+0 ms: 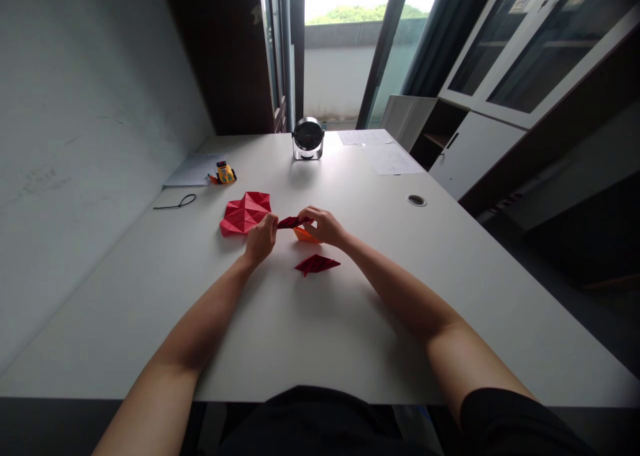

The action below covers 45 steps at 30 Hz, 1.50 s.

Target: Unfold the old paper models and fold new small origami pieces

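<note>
1. A dark red folded paper (pixel 288 223) is held between the two hands, above the middle of the white counter (pixel 370 336).
2. Its left end is gripped by the left hand (pixel 261 238), whose fingers are curled closed around it, with the thumb side turned toward the right hand.
3. Its right end is pinched by the right hand (pixel 323 226), whose fingers are bent over the paper from above and nearly closed on it.
4. An orange folded paper (pixel 307 237) is seen just below the right hand and partly covered by it; whether it is touched by the fingers cannot be told for certain from this view.
5. A second dark red folded piece (pixel 317 265), pointed at its ends, is laid on the counter nearer to the body, apart from both hands.
6. A creased red sheet (pixel 244 214) is spread open on the counter beyond the left hand, its right edge close to the knuckles.
7. Farther off on the left, a yellow toy (pixel 225 173) is set beside a pale sheet (pixel 193 170), and a black looped cord (pixel 177 204) is placed nearer than both.
8. At the far edge, a round dark device (pixel 308 136) is supported on a metal stand, with white papers (pixel 393 159) laid to its right.
</note>
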### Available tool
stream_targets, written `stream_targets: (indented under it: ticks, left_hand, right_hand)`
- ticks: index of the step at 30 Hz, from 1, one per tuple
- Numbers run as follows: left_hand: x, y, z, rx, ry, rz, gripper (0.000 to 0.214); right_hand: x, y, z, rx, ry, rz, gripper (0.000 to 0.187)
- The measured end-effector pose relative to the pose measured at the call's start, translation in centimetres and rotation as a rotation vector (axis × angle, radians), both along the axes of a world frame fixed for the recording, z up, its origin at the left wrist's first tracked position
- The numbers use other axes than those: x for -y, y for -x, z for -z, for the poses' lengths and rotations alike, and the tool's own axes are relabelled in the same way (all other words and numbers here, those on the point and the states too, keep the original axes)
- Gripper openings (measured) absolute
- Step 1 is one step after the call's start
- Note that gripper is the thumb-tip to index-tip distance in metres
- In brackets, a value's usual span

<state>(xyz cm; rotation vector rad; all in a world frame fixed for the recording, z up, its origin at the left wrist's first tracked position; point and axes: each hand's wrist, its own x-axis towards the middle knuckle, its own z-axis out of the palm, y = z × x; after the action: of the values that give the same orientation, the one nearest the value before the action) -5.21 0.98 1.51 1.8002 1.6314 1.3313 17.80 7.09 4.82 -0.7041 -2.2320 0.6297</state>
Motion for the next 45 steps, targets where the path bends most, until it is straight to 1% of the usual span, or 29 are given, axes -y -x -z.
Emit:
stream_targets:
  ticks: [3,6,8,11,16,21,23,25,27,30,32,34,39,45]
  left_hand:
    - [0.1,-0.1,-0.1,-0.207,-0.031,-0.002,0.022]
    - [0.1,0.0,-0.2,-0.402,-0.032,-0.021,0.024]
    - [0.0,0.0,-0.2,-0.485,-0.027,-0.039,0.024]
    - [0.0,0.2,-0.2,-0.499,-0.056,-0.042,0.022]
    - [0.0,0.0,-0.2,-0.418,-0.095,0.002,0.019]
    - [0.1,-0.3,-0.4,-0.183,-0.142,0.046,0.012]
    - [0.0,-0.4,-0.3,-0.095,-0.160,0.054,0.010]
    - [-0.5,-0.5,0.1,0.010,-0.144,0.050,0.008]
    - [-1.2,-0.5,0.6,0.189,-0.071,0.057,0.008]
    - [-2.2,-0.4,1.4,0.583,0.122,0.117,0.014]
    - [-2.5,-0.1,1.6,0.811,0.241,0.145,0.017]
    - [-2.6,0.3,1.4,0.961,0.300,0.161,0.016]
    - [-2.2,0.7,0.4,1.190,0.283,0.261,0.008]
    - [-1.9,0.8,-0.9,1.336,0.209,0.324,0.008]
  right_hand:
    - [-0.3,0.0,0.4,0.012,-0.035,0.011,0.021]
    - [-0.6,0.1,0.8,-0.014,-0.058,-0.034,0.021]
    - [-0.6,0.1,0.9,-0.027,-0.059,-0.052,0.021]
    - [-0.6,0.1,0.8,-0.024,-0.050,-0.043,0.022]
    - [-0.5,0.2,0.8,0.012,-0.038,0.028,0.021]
    - [-0.7,0.3,1.2,0.068,-0.039,0.103,0.017]
    - [-0.8,0.3,1.3,0.076,-0.054,0.135,0.017]
    - [-0.8,0.3,1.4,0.070,-0.084,0.164,0.017]
    - [-0.9,0.2,1.5,0.050,-0.130,0.186,0.017]
    - [-1.1,0.0,1.5,0.002,-0.206,0.212,0.018]
    - [-1.2,-0.3,1.4,-0.042,-0.248,0.234,0.019]
    - [-1.3,-0.5,1.3,-0.081,-0.272,0.259,0.020]
    - [-1.6,-0.7,1.4,-0.101,-0.273,0.294,0.020]
    - [-1.9,-0.9,1.8,-0.043,-0.312,0.307,0.022]
